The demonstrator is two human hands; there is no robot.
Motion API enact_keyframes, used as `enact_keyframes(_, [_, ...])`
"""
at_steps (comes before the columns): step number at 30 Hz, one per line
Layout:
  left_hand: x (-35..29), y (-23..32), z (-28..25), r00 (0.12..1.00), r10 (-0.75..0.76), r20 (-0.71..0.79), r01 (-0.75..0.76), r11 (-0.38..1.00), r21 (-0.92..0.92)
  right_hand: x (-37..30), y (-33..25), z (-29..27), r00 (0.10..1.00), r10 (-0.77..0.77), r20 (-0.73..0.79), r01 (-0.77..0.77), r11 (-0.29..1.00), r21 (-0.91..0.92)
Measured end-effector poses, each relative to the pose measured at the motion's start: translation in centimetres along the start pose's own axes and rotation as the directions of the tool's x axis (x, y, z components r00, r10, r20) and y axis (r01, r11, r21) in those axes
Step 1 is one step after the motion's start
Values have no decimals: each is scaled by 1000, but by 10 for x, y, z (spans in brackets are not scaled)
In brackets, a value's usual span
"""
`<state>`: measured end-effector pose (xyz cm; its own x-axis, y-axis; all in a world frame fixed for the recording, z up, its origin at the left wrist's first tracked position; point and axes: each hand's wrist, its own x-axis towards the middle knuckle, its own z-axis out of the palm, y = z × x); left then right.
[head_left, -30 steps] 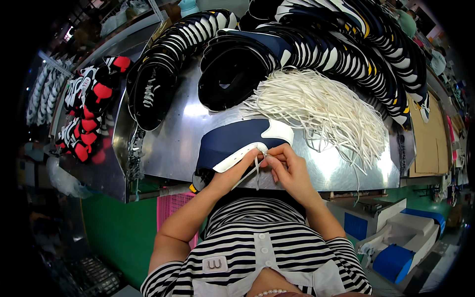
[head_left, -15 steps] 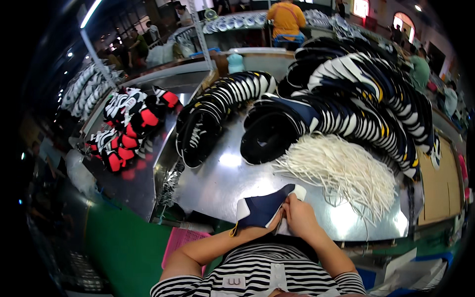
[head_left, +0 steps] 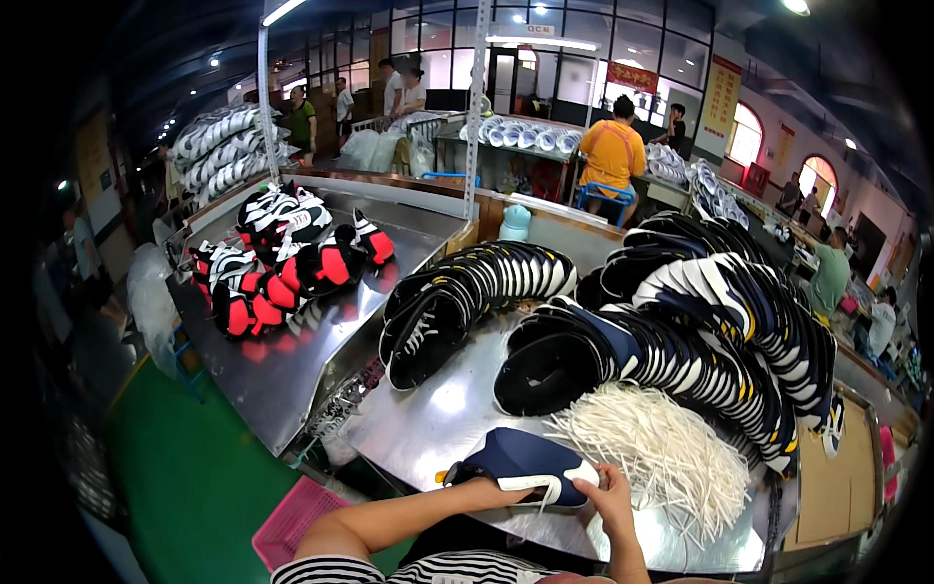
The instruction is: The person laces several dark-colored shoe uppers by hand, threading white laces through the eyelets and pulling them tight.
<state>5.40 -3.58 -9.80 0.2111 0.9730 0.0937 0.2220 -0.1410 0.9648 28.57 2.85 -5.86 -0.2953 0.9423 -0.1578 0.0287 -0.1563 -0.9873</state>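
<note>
A navy shoe upper (head_left: 530,459) with white trim is between my two hands above the front of the metal table. My left hand (head_left: 498,494) grips it from the near side, its fingers mostly hidden behind and inside the upper. At the upper's right end, my right hand (head_left: 611,494) pinches the white part between thumb and fingers. A heap of white shoelaces (head_left: 654,450) lies just right of that hand. Beyond are long nested rows of black, navy and white shoe uppers (head_left: 555,362), and a shorter curved row of laced-looking uppers (head_left: 428,341) to their left.
The metal table (head_left: 428,419) has a second metal surface at left, carrying red, black and white shoe uppers (head_left: 282,292). A pink basket (head_left: 297,521) stands below the front edge. A light-blue bottle (head_left: 515,223) is behind; cardboard (head_left: 842,477) lies at right. Several people work farther off.
The view has tilted up, showing more of the room. The shoe upper has been turned so its white-edged opening faces me, and both hands still hold it.
</note>
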Motion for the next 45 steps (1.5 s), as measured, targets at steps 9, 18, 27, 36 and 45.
enact_keyframes(9, [14, 19, -33, 997, -24, -73, 55, 883, 467, 4, 10, 10, 986, -60, -155, 54, 998, -44])
enact_keyframes(18, [4, 57, -16, 996, 9, 90, -80, 551, 831, -2, 0, 4, 965, -42, -260, 82, 986, 144])
enact_keyframes(27, [6, 88, -3, 986, 119, 119, -168, 680, 713, -35, 19, 33, 975, 96, 200, -115, 990, 86])
enact_keyframes(36, [13, 112, -2, 974, 178, 137, -223, 691, 687, -57, 3, 23, 944, 87, 318, -93, 996, 2])
enact_keyframes(45, [34, 147, -58, 974, 170, -153, -36, 773, 633, -142, 14, -56, 896, 99, 433, 215, 757, -617])
